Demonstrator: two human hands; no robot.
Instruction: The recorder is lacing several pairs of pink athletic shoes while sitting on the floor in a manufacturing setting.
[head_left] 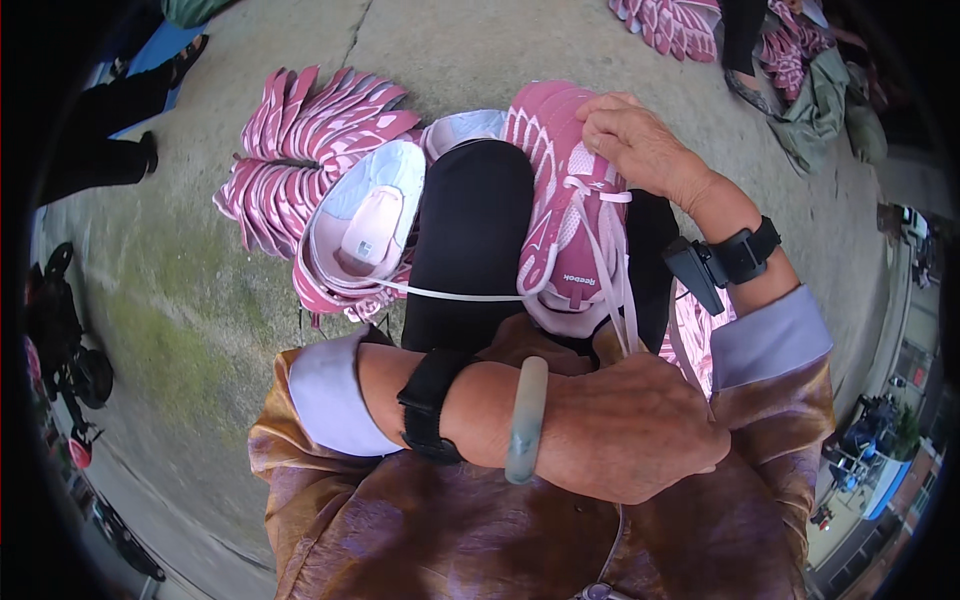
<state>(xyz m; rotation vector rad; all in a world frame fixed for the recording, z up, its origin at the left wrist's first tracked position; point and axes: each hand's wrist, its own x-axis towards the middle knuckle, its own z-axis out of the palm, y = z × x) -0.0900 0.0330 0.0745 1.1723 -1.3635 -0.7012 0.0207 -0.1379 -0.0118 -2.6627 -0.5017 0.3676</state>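
My right hand (640, 145) grips the pink shoe upper (565, 195) at twelve o'clock; my left hand (630, 430) pinches its white lace (600, 265). Light, floppy, likely handles best by the stiffer toe.

We see soft, even daylight outdoors, no hard sun. Shadows are faint and diffuse on the concrete ground (200, 300), darkest under the pile of pink shoe uppers (300, 150). No glare; only a mild sheen on the brown satin sleeve (330, 500) and the pale bangle (527, 420). Colours read true, a little muted. The centre is sharp: laces and stitching on the pink shoe (565, 200) are crisp. Fisheye bending is strong toward the rim, with a black vignette at the corners. We find the far edges smeared and small.
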